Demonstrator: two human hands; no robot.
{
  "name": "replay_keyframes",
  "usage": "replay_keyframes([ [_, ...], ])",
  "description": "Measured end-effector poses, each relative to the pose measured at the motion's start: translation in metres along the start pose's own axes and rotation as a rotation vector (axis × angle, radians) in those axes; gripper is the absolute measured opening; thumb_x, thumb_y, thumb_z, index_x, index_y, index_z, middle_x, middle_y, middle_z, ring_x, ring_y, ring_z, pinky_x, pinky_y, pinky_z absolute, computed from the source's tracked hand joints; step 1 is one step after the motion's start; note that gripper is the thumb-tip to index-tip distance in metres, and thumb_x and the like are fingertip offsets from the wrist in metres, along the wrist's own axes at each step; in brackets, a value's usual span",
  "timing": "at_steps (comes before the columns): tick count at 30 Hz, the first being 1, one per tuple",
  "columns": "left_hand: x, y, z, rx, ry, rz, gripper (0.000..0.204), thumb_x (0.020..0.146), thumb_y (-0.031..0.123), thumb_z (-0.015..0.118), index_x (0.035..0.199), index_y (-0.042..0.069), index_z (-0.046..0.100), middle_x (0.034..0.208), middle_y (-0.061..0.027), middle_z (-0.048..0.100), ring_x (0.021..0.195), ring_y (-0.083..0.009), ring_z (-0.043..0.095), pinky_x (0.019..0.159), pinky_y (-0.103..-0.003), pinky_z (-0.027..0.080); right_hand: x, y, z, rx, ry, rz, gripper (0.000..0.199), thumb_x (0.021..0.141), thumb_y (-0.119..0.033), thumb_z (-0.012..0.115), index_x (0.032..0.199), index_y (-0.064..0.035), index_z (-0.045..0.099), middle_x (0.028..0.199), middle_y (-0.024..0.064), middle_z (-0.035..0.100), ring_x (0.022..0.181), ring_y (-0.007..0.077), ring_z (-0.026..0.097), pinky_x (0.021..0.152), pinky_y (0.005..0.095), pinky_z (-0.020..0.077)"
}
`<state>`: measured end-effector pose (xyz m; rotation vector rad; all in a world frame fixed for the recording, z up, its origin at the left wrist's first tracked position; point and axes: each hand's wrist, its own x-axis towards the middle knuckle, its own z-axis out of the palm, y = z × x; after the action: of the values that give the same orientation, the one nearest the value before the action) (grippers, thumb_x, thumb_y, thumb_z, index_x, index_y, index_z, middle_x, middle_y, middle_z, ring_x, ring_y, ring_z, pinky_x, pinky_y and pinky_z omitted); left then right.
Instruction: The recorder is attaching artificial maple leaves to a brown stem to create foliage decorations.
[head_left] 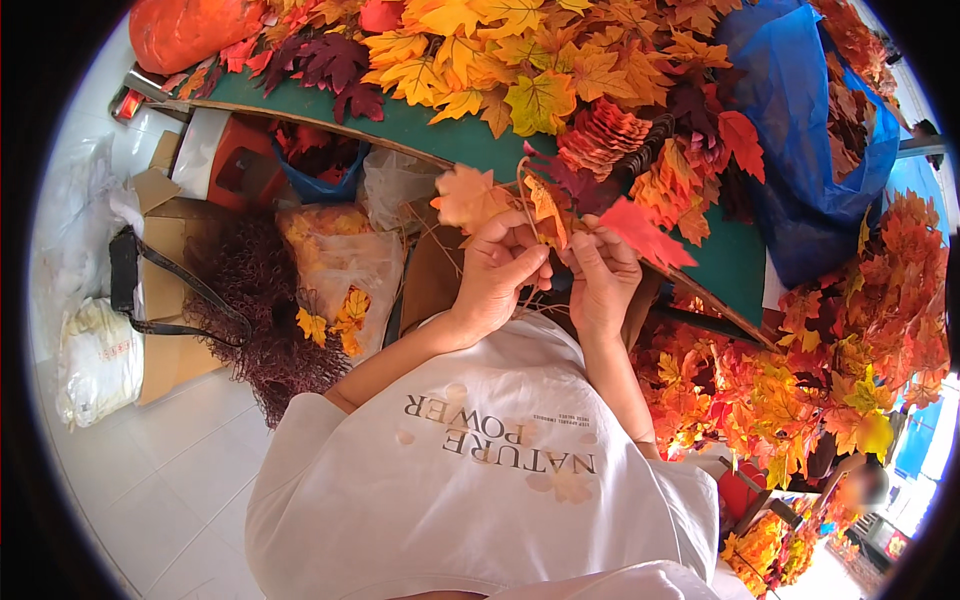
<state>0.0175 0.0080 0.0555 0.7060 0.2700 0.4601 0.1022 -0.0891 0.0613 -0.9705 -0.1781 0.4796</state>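
Just past the near edge of the table, my two hands work close together on an artificial maple leaf spray. My left hand [497,278] is closed around its thin brown stem [522,185], and a pale orange leaf [468,197] spreads out beside those fingers. A small orange-yellow leaf [547,208] stands up between the hands. My right hand [604,278] is pinched closed next to a red leaf [645,232] that points to the right. The fingers cover the exact spot where leaf and stem meet.
A green table [420,138] carries heaped yellow leaves [440,65] and stacked red leaves [603,138]. A blue plastic bag [790,140] stands at right, above red-orange foliage [720,390]. Left are a cardboard box [165,265], dark twiggy stems [262,310] and a clear leaf bag [345,260].
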Motion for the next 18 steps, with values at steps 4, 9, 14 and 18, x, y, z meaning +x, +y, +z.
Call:
replay_keyframes([
  [4,0.0,0.001,0.0,-0.019,0.029,0.002,0.035,0.086,-0.003,0.056,0.12,0.005,0.049,0.089,-0.0052,0.058,0.07,-0.0123,0.059,0.059,-0.026,0.051,-0.008,0.006,0.002,0.082,0.096,0.09,0.019,0.082,0.005,0.063,0.099,-0.0028,0.059,0.096,0.0035,0.061,0.086,0.0129,0.059,0.078,0.0265,0.0506],
  [9,0.008,0.007,-0.001,-0.062,0.251,0.219,0.04,0.084,-0.005,0.056,0.122,0.005,0.049,0.09,-0.0032,0.056,0.074,-0.0102,0.058,0.061,-0.025,0.052,-0.027,0.008,-0.003,-0.49,-0.135,-0.312,0.023,0.08,0.006,0.064,0.1,-0.0028,0.058,0.098,0.003,0.059,0.091,0.015,0.056,0.081,0.0258,0.0455],
  [14,-0.001,0.007,0.01,0.074,0.156,0.038,0.042,0.084,-0.006,0.057,0.123,0.003,0.047,0.077,-0.0031,0.057,0.064,-0.0096,0.058,0.056,-0.023,0.05,-0.004,0.016,0.013,0.081,0.142,0.043,0.012,0.087,-0.002,0.058,0.099,-0.0031,0.059,0.086,0.0057,0.064,0.066,0.0112,0.059,0.059,0.0202,0.0491],
  [18,0.003,0.007,0.008,0.067,0.154,0.029,0.041,0.084,-0.005,0.058,0.123,0.002,0.047,0.075,-0.0031,0.057,0.063,-0.0094,0.058,0.056,-0.022,0.05,-0.003,0.018,0.013,0.158,0.033,0.232,0.008,0.089,-0.007,0.058,0.096,-0.0044,0.061,0.085,0.0074,0.065,0.058,0.0114,0.057,0.044,0.022,0.044],
])
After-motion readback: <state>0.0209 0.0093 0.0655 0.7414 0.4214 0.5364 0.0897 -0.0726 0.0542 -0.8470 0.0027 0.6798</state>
